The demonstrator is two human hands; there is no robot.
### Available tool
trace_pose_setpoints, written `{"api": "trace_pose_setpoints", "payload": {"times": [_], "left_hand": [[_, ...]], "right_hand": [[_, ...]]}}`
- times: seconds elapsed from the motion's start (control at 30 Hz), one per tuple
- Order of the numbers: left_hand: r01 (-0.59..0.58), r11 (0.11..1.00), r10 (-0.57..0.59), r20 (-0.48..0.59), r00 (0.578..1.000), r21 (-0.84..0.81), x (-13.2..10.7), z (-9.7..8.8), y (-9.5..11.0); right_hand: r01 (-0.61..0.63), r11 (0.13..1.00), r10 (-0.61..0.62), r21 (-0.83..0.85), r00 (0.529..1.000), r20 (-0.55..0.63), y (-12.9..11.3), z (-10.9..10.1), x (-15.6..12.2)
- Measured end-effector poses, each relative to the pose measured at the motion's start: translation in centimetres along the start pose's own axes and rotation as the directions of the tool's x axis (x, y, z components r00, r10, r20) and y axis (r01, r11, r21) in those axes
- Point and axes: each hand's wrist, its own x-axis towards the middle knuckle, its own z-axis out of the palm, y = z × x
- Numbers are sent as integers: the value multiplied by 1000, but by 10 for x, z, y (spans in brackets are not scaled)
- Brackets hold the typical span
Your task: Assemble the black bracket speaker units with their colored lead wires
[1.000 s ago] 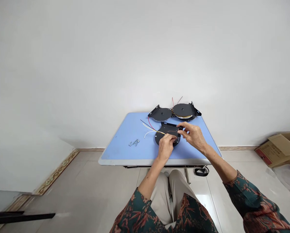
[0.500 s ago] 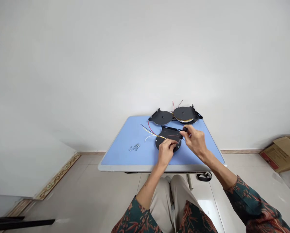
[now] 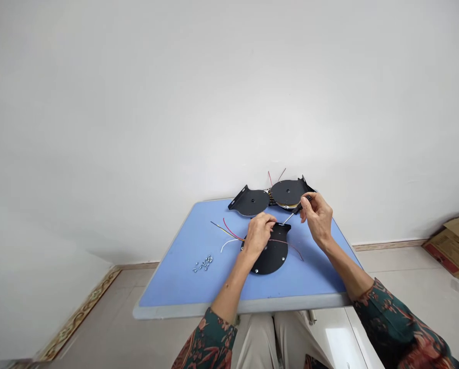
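A round black metal plate (image 3: 270,261) with an upright flange lies near the middle of the table, with silver screws at its rim. Over its upper left side reaches my left hand (image 3: 259,234), fingers closed at the flange. My right hand (image 3: 317,218) grips a screwdriver (image 3: 298,207) by its dark handle. The thin shaft slants down left, its tip close to the flange beside my left fingertips; contact I cannot tell. Coloured wires (image 3: 229,233) stick out to the left of the plate, and a thin dark-red wire (image 3: 291,243) runs out to the right.
Several loose screws (image 3: 203,264) lie in a small pile on the blue table (image 3: 175,287), at left. Two similar black plate assemblies (image 3: 252,202) (image 3: 288,190) with wires stand at the back by the wall. A cardboard box (image 3: 454,243) sits on the floor at right.
My left hand has moved from the plate's front right rim to its flange. The screwdriver has left the rim and now slants toward the flange. The head view has shifted.
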Motion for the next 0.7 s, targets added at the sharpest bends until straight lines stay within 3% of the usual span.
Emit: {"api": "trace_pose_setpoints", "payload": {"times": [0.1,0.17,0.27,0.7], "left_hand": [[70,997,-64,121,991,-44,-7,4,-9],[25,1000,-23,145,989,-14,-13,4,-11],[-81,993,72,117,991,81,-17,5,-10],[-239,939,229,66,971,249,-20,10,-7]], "right_hand": [[54,993,-54,-108,999,1,1,-5,-8],[106,979,-107,-173,994,3,-1,-4,-12],[189,958,-187,-216,982,30,-1,1,-15],[358,912,-348,-199,934,85,4,8,-20]]}}
